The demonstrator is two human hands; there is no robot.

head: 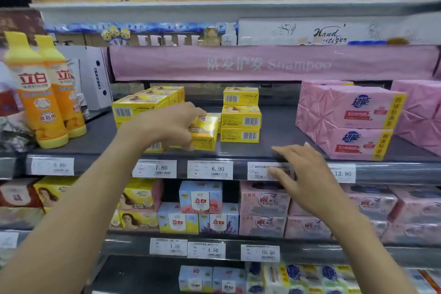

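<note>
Left forearm point(78, 203) nearest lens | left hand point(167, 126): fingers curled, gripping yellow soap box point(207, 126) at shelf point(276, 131) front, beside stacked yellow boxes point(240, 116) | right hand point(307, 179): fingers straight, spread, touching price-label rail point(393, 172).

Shelf stock:
- Two orange bottles point(35, 93) with yellow caps, upright, far left.
- Pink wrapped packs point(350, 122), stacked two high, right.
- Three yellow boxes point(241, 116), stacked, centre.
- Pink banner point(269, 63) above, blurred, apparently reading "Shampoo".
- Price labels point(210, 169) beneath.
- Blue boxes point(200, 196) on the tier below.
</note>
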